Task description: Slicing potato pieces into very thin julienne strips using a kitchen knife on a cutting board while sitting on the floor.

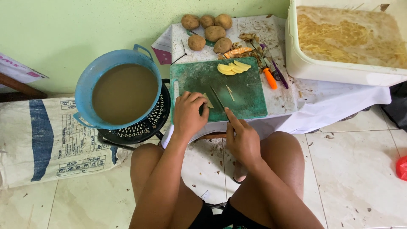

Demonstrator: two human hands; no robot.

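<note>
Curling over a potato slice (pixel 207 101), left hand (pixel 189 114); right hand (pixel 241 138) grips knife (pixel 218 101).

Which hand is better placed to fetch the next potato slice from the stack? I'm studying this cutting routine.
Probably the left hand: it only pins a small potato piece on the green cutting board, while the right hand grips the knife. The slices lie straight ahead.

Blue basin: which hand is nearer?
Left. The left hand sits on the cutting board's near-left corner, just right of the blue basin. The right hand, holding the knife, is farther right, beyond the left hand.
</note>
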